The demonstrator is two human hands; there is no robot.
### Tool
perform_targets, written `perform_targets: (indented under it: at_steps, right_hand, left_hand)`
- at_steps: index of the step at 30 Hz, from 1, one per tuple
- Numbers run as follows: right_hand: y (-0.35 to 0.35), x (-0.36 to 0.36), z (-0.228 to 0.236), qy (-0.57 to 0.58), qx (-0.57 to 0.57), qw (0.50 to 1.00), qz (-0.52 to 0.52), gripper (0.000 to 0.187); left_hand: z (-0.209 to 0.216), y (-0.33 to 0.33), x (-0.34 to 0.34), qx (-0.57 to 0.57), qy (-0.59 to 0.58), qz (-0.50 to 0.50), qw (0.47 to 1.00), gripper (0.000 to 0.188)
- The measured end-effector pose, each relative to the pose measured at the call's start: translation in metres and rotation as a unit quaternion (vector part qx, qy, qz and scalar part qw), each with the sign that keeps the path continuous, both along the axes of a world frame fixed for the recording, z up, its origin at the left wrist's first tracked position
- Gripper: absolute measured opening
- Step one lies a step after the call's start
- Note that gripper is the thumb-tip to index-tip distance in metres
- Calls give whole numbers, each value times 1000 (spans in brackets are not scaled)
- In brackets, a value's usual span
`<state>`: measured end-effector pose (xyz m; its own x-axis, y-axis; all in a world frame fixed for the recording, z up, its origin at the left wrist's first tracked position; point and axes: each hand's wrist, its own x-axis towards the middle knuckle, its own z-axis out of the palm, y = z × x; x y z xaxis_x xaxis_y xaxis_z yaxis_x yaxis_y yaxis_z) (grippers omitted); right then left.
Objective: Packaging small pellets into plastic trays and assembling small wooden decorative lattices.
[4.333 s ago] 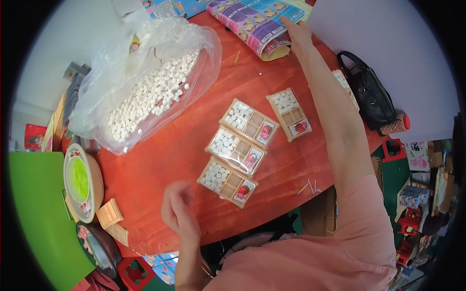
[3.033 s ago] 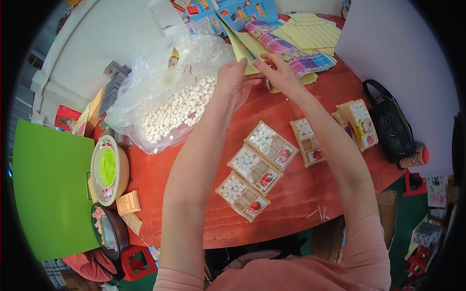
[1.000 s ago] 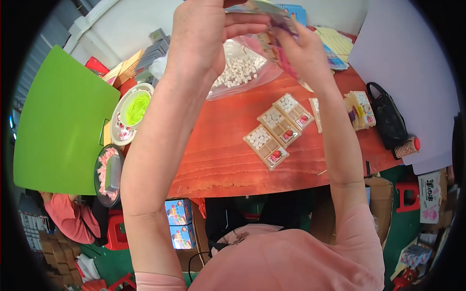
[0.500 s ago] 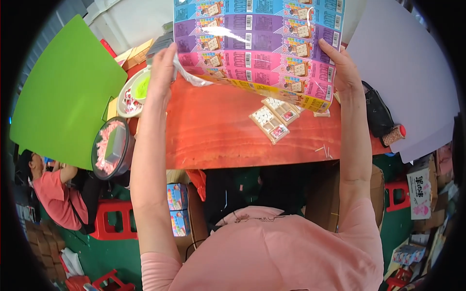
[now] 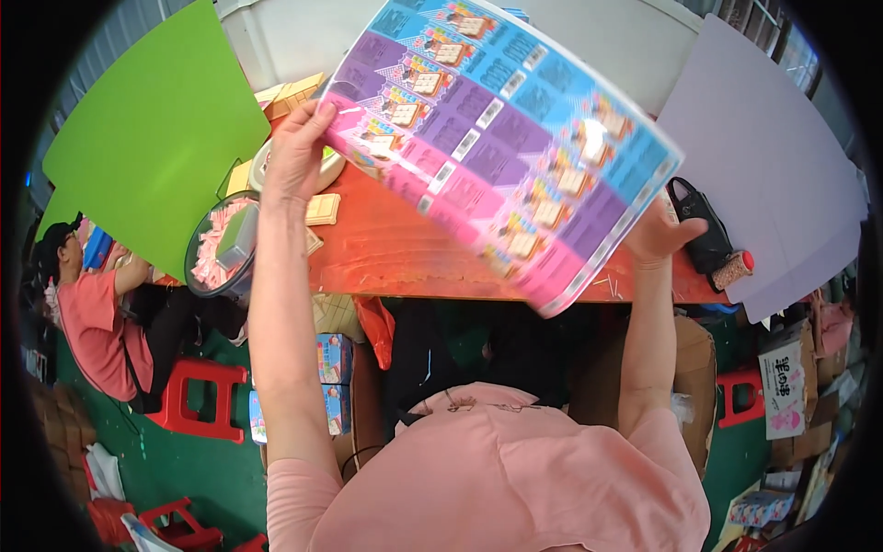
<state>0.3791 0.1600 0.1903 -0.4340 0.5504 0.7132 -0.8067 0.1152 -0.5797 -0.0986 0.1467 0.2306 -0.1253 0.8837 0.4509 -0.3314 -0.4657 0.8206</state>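
Observation:
I hold a large glossy printed sheet (image 5: pixel 501 138) with rows of pink, purple and blue panels up in front of me, above the orange table (image 5: pixel 405 253). My left hand (image 5: pixel 299 152) grips the sheet's left edge. My right hand (image 5: pixel 658 235) supports its right edge from below, the fingers partly hidden behind the sheet. The sheet hides most of the tabletop, including the small trays of white pieces.
A round bowl of pink pieces (image 5: pixel 221 248) and small tan boxes (image 5: pixel 322 210) sit at the table's left end. A green board (image 5: pixel 152 138) leans at left, a lilac board (image 5: pixel 763 175) at right. A black bag (image 5: pixel 704 230) lies nearby. A seated person (image 5: pixel 92 313) and red stools (image 5: pixel 207 400) are left.
I picked the printed sheet up from the far side of the table with both hands, raised it, and have now tilted it down to the right.

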Motion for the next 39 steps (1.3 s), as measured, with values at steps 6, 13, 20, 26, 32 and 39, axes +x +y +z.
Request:
perform_targets:
  at_steps: [6, 13, 20, 26, 32, 39]
  right_hand:
    - [-10, 11, 25, -245, -85, 965, -29, 142]
    - [-30, -25, 57, -425, -51, 886, -177, 45]
    - [-31, -6, 43, -321, -78, 900, -286, 38]
    - [-9, 9, 25, -241, -122, 928, -257, 40]
    - [4, 12, 5, -172, -134, 961, -168, 39]
    - [11, 18, 3, 2, -126, 989, 75, 44]
  left_hand:
    - [57, -35, 20, -10, 129, 54, 990, 28]
    - [61, -32, 59, 9, 353, 88, 931, 37]
    - [-22, -46, 38, -33, 175, 294, 939, 66]
    - [-125, -39, 105, -218, 67, -86, 970, 111]
    - [-130, -32, 167, -211, 6, -261, 942, 117]
    - [-120, -22, 226, -229, -88, -382, 891, 104]
